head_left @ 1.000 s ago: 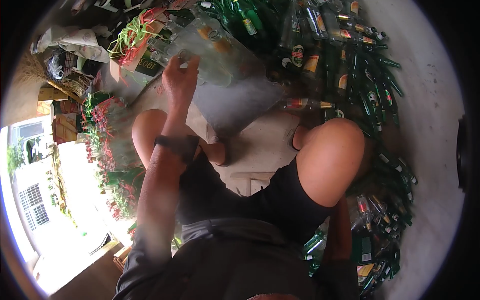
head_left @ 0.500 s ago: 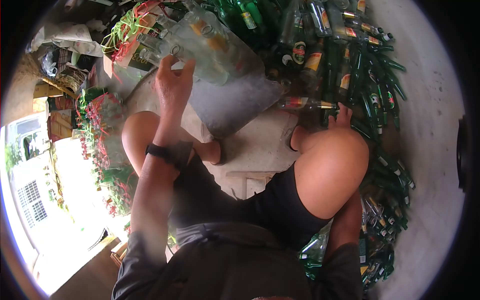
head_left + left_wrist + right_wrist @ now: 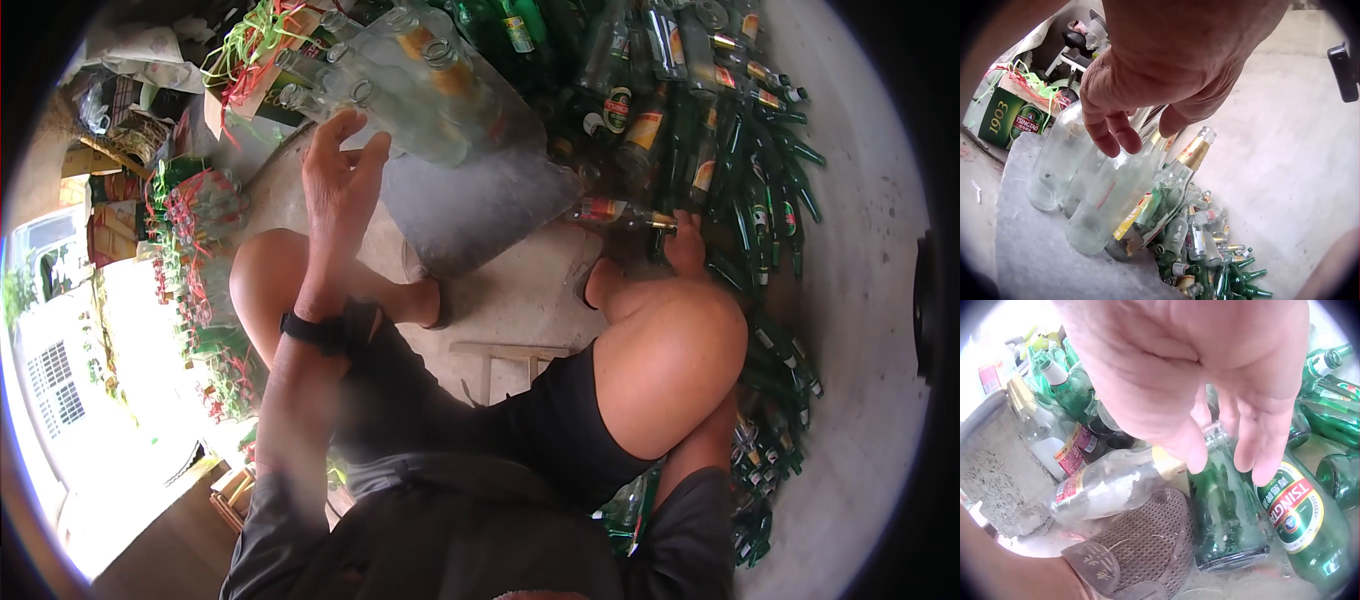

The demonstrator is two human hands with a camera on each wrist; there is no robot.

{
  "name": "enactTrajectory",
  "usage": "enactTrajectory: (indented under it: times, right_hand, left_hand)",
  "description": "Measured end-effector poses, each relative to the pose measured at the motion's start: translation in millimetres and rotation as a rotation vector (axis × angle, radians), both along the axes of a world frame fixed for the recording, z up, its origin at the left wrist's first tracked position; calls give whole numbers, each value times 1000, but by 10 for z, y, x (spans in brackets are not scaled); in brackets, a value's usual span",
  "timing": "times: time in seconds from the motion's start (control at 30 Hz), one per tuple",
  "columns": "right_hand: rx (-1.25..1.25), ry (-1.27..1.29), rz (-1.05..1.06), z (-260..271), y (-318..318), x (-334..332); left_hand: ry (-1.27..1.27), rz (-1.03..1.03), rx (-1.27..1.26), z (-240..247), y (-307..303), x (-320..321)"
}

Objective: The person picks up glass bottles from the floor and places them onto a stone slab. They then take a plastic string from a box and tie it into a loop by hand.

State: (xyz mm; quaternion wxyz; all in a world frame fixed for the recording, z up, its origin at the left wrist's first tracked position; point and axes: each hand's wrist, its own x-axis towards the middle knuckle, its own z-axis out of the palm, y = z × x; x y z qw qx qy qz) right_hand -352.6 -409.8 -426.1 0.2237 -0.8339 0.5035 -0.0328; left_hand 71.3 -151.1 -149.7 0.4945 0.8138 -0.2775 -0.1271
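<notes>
Where your left hand (image 3: pixel 340 182) hangs beside the standing clear bottles (image 3: pixel 1094 219), its fingers are loosely bent and parted from the thumb, and you hold nothing in them. Those bottles stand close together on a grey slab (image 3: pixel 455 215), one with a gold-foiled neck at the near edge of the group in the left wrist view. Your right hand (image 3: pixel 1210 365) reaches down among the bottles on the floor, its fingers fairly straight, with thumb and fingertips on either side of the neck end of a green bottle (image 3: pixel 1229 509); you cannot tell from here whether they touch the glass. Just beside it lie a clear bottle with a gold neck (image 3: pixel 1107 484) and a labelled green bottle (image 3: pixel 1297 509), with a mesh shoe (image 3: pixel 1147 550) close by.

Expect rigid, smooth glass, probably light if empty, likely slippery if damp, and apt to chip or crack when knocked against its neighbours. You do best to take each one by the neck, just below the lip, thumb opposite fingers, because the bodies are crowded and the narrow necks suit a pinch.
</notes>
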Motion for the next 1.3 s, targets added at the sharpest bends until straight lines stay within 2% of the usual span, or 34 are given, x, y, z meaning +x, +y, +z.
enactTrajectory:
  times: [0.27, 0.33, 0.5, 0.6, 0.63, 0.7, 0.8, 0.93, 1.03, 1.07, 1.1, 1.2, 1.3]
  right_hand:
    - [15, -27, 54, 64, -138, -23]
    - [33, -52, 79, 223, -114, -41]
    - [289, -83, 206, 696, 20, -8]
    - [216, -155, 277, 840, 142, 49]
    - [208, -157, 273, 881, 177, 85]
    - [412, -219, 153, 963, 216, 177]
    - [359, -314, 189, 1075, 236, 285]
    - [291, -303, 236, 1346, 209, 428]
    - [228, -226, 255, 1649, 192, 492]
    - [295, -259, 238, 1728, 173, 496]
    - [361, -292, 220, 1823, 159, 504]
    - [344, -270, 179, 2451, 269, 613]
    - [275, -314, 270, 2692, 162, 624]
  left_hand:
    - [47, -18, -12, 15, 68, -67]
    - [40, -22, -12, -1, 87, -66]
    - [103, -18, -27, 13, 142, -83]
    - [137, -2, -46, 18, 174, -98]
    - [135, -7, -53, 36, 185, -111]
    - [157, -18, -58, 80, 210, -145]
    - [157, -16, -80, 118, 269, -180]
    - [226, -24, -128, 127, 323, -225]
    - [209, -91, -44, 154, 334, -289]
    - [206, -86, -55, 130, 342, -312]
    - [203, -156, -50, 106, 343, -347]
    - [216, -328, 5, 101, 329, -508]
    - [129, -470, 40, 42, 246, -701]
